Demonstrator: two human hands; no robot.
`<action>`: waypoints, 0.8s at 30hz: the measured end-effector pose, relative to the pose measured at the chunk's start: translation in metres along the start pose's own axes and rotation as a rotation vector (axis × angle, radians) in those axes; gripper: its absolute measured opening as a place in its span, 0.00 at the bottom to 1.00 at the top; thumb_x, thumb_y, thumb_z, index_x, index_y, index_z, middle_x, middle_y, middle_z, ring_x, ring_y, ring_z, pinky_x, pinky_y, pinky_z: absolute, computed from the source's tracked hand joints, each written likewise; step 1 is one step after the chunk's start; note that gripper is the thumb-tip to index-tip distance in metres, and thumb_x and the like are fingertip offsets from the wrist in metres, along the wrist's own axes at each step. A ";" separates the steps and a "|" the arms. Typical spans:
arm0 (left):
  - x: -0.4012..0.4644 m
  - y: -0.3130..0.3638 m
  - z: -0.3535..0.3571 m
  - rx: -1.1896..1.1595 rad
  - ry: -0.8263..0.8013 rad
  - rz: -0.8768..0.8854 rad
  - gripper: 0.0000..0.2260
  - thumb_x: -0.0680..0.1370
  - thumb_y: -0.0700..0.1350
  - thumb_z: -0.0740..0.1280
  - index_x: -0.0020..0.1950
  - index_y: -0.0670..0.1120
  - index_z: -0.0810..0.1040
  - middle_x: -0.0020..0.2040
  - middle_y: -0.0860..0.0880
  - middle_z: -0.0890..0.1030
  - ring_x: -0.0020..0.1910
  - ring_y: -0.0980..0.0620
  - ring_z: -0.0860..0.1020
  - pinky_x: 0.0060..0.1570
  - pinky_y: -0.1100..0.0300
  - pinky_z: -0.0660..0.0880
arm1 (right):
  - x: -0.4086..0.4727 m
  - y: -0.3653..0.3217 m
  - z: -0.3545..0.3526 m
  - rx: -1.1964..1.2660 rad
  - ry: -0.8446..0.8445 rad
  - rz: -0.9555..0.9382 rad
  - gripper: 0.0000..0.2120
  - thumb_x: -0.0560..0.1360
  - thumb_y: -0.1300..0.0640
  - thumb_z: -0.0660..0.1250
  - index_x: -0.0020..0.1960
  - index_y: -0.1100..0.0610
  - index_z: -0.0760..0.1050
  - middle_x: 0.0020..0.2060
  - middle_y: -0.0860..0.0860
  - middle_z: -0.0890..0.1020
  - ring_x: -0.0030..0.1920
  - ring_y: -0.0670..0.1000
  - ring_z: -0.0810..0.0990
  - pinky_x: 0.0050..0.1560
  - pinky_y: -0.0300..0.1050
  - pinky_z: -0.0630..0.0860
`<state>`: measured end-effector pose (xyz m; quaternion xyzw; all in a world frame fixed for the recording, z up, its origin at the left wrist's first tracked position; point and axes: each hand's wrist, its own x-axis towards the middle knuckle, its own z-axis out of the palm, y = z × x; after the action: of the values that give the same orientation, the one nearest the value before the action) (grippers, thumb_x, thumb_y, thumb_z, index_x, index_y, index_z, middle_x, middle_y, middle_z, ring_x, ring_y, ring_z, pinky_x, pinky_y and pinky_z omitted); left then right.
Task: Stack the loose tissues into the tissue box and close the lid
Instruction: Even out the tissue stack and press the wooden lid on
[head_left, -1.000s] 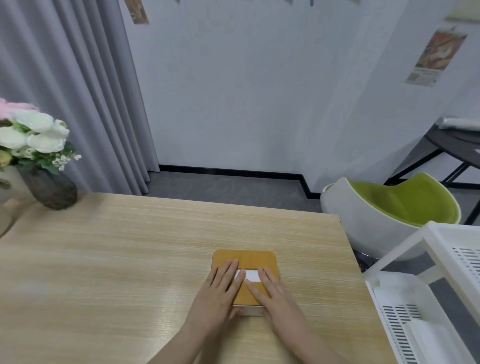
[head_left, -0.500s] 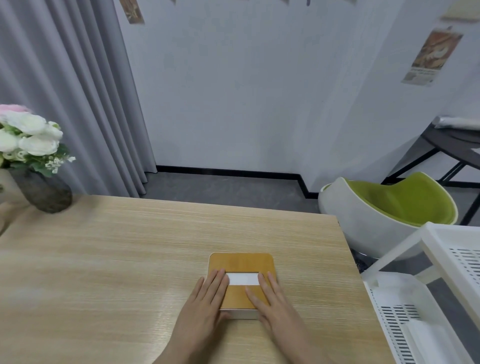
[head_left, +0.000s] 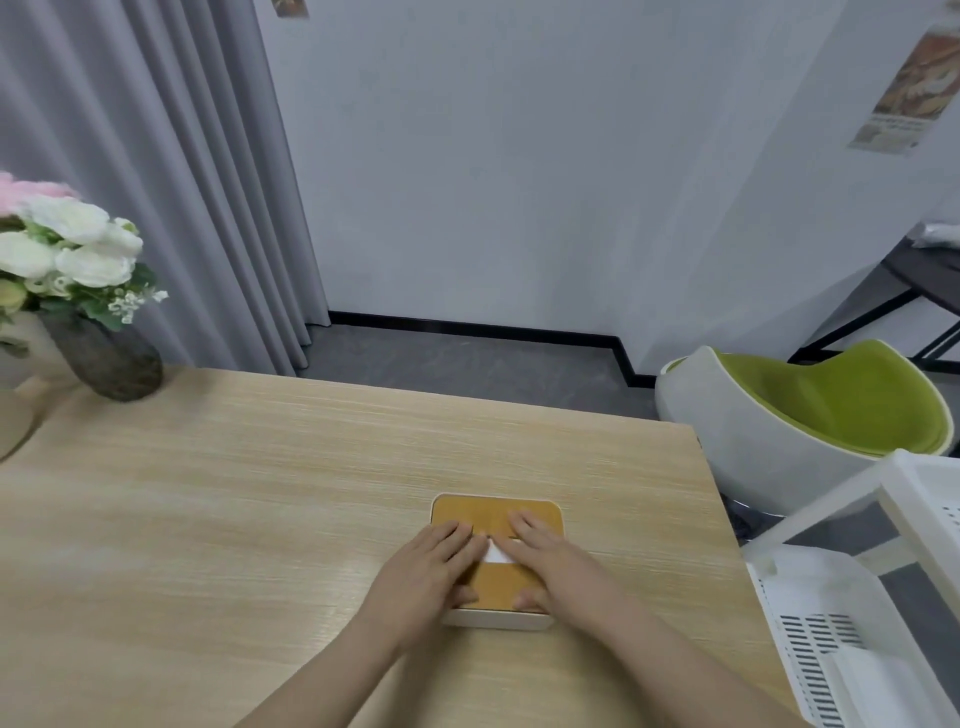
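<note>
A square white tissue box (head_left: 496, 619) with an orange-brown wooden lid (head_left: 493, 512) sits on the light wooden table (head_left: 234, 493), near its right front. The lid lies flat on the box. A sliver of white tissue (head_left: 496, 555) shows through the slot in the lid's middle, between my hands. My left hand (head_left: 428, 569) lies flat on the lid's left half, fingers straight, thumb at the near edge. My right hand (head_left: 553, 564) lies flat on the right half in the same way. No loose tissues are visible on the table.
A dark vase of white and pink flowers (head_left: 78, 291) stands at the table's far left corner. Off the right edge are a green and white chair (head_left: 810, 415) and a white plastic rack (head_left: 872, 597). Grey curtains hang behind on the left.
Both hands slid forward over the lid and closer together, now covering most of the slot. The box itself has stayed in place.
</note>
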<state>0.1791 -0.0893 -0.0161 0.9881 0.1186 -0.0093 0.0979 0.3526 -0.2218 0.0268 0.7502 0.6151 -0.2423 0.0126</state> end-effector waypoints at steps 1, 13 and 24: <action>0.003 0.001 -0.007 0.000 -0.040 0.004 0.27 0.63 0.66 0.74 0.57 0.52 0.84 0.56 0.52 0.84 0.55 0.54 0.83 0.59 0.66 0.71 | 0.003 0.000 -0.001 0.021 -0.023 -0.021 0.38 0.76 0.51 0.68 0.79 0.47 0.49 0.78 0.47 0.43 0.78 0.46 0.40 0.76 0.44 0.49; 0.026 0.002 -0.039 -0.032 -0.305 -0.030 0.40 0.76 0.44 0.69 0.81 0.47 0.47 0.81 0.49 0.43 0.80 0.51 0.43 0.71 0.57 0.60 | 0.020 0.018 -0.023 -0.126 -0.182 -0.069 0.47 0.70 0.59 0.73 0.79 0.50 0.47 0.78 0.46 0.42 0.77 0.44 0.41 0.72 0.42 0.60; 0.031 -0.007 -0.010 0.039 -0.122 0.031 0.44 0.35 0.54 0.80 0.52 0.49 0.86 0.58 0.50 0.84 0.56 0.53 0.82 0.29 0.70 0.75 | 0.023 0.020 -0.020 -0.091 -0.218 -0.157 0.42 0.75 0.61 0.67 0.79 0.51 0.43 0.73 0.44 0.34 0.69 0.40 0.30 0.72 0.40 0.54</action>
<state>0.2079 -0.0737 -0.0086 0.9891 0.0967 -0.0705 0.0857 0.3809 -0.1987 0.0301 0.6677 0.6774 -0.2941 0.0943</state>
